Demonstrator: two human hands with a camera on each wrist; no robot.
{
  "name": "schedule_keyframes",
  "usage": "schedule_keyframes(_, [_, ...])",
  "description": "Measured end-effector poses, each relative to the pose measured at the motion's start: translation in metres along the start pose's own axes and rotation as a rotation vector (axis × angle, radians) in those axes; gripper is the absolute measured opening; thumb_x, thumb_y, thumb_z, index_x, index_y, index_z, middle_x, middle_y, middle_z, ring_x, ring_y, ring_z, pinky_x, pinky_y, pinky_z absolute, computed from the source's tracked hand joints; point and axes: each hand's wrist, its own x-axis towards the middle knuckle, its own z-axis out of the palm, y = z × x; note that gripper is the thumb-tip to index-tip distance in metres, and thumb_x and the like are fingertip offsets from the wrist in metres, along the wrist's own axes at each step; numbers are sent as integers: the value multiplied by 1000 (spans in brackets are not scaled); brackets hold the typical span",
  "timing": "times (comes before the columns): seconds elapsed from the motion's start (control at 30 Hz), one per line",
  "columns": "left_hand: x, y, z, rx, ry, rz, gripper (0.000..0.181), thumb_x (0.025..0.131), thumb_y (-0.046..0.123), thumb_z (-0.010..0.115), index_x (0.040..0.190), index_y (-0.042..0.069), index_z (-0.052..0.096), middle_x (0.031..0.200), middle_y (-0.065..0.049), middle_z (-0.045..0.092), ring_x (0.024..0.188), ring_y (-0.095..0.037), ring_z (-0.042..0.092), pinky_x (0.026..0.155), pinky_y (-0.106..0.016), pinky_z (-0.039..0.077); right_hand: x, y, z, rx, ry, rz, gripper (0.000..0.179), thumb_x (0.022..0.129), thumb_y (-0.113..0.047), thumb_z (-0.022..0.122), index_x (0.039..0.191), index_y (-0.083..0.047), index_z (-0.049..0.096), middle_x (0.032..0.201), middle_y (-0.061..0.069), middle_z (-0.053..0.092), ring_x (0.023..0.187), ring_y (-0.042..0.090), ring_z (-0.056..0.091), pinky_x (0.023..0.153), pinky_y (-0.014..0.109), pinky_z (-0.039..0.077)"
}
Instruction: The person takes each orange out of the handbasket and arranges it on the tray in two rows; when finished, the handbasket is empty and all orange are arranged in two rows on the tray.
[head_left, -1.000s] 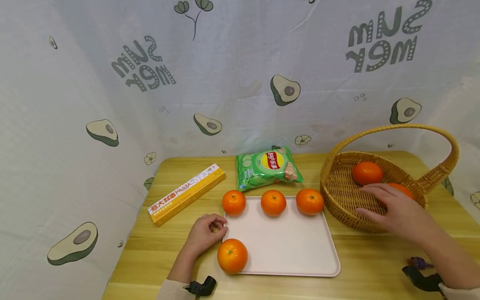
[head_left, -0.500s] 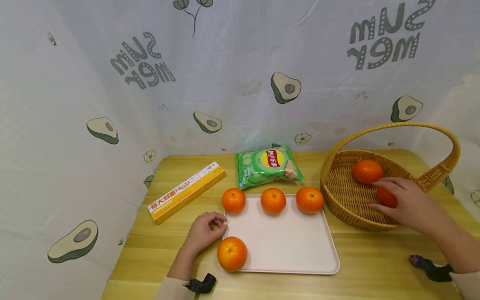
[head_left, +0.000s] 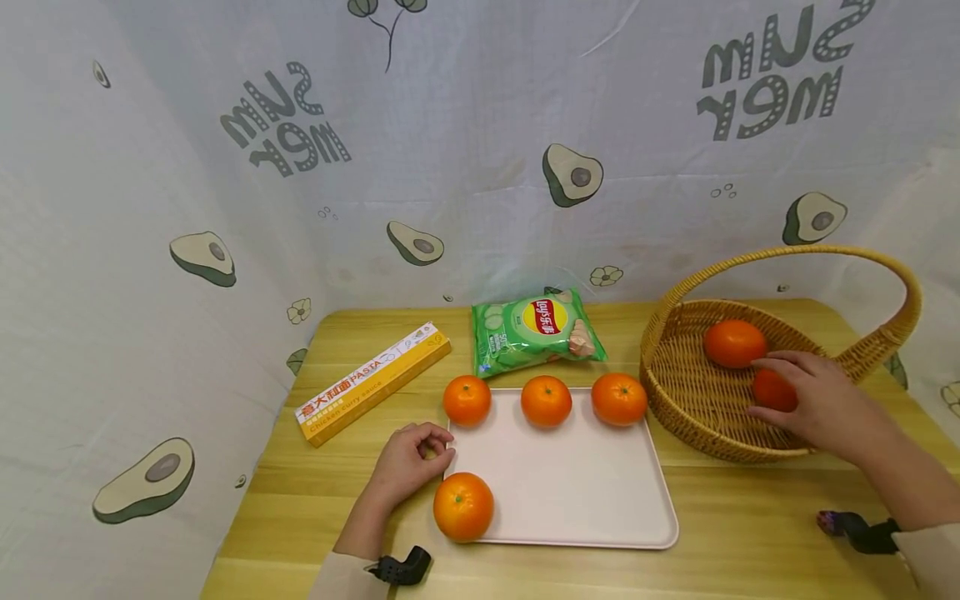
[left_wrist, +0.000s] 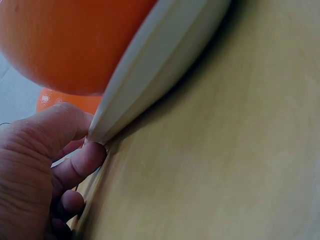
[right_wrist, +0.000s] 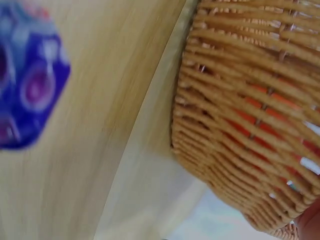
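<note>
At far left I see the yellow pasta box [head_left: 373, 385] lying slantwise on the wooden table [head_left: 288, 500]. Next, the left hand [head_left: 411, 467] pinches the left rim of the pale tray [head_left: 577, 500] between thumb and index finger. One large orange [head_left: 463, 507] sits at the tray's near left corner; three smaller oranges [head_left: 546, 402] line its far edge, with a green Lay's bag [head_left: 528, 333] behind them. At right, my view gives the wicker basket [head_left: 686, 429]: a red-orange fruit [head_left: 735, 343] lies inside, and the right hand [head_left: 828, 408] curls thumb and fingers round a second fruit [head_left: 772, 392], just nearer.
</note>
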Motion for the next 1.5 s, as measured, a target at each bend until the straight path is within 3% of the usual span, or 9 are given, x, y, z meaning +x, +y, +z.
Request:
schedule_keyframes(0.23, [0, 0, 0, -2, -13, -13, 13, 85, 24, 81, 95, 24, 73, 78, 13, 64, 74, -7, 50, 67, -20, 42, 2, 13, 1, 20, -41, 5, 73, 61, -31, 97, 116, 4, 66, 120, 35, 57, 103, 55, 56, 83, 69, 47])
schedule_keyframes(0.57, [0, 0, -1, -10, -13, -9, 13, 85, 23, 81, 95, 23, 73, 77, 13, 64, 73, -7, 49, 66, -20, 41, 5, 25, 1, 19, -60, -73, 70, 57, -32, 99, 112, 0, 69, 117, 28, 59, 100, 47, 60, 79, 63, 51])
schedule_keyframes(1.0, [0, 0, 0, -11, -1, -2, 12, 84, 22, 82, 93, 23, 74, 77, 13, 64, 70, -5, 49, 64, -20, 42, 5, 25, 3, -3, -141, -38, 72, 63, -34, 96, 117, 3, 67, 121, 33, 57, 102, 52, 58, 83, 67, 45])
schedule_keyframes(1.5, [0, 2, -1, -29, -15, -21, 12, 84, 23, 81, 94, 22, 74, 79, 11, 65, 72, -7, 50, 65, -20, 42, 5, 23, -1, -1, -207, 2, 64, 71, -23, 92, 120, 6, 63, 122, 37, 54, 103, 53, 57, 84, 68, 48])
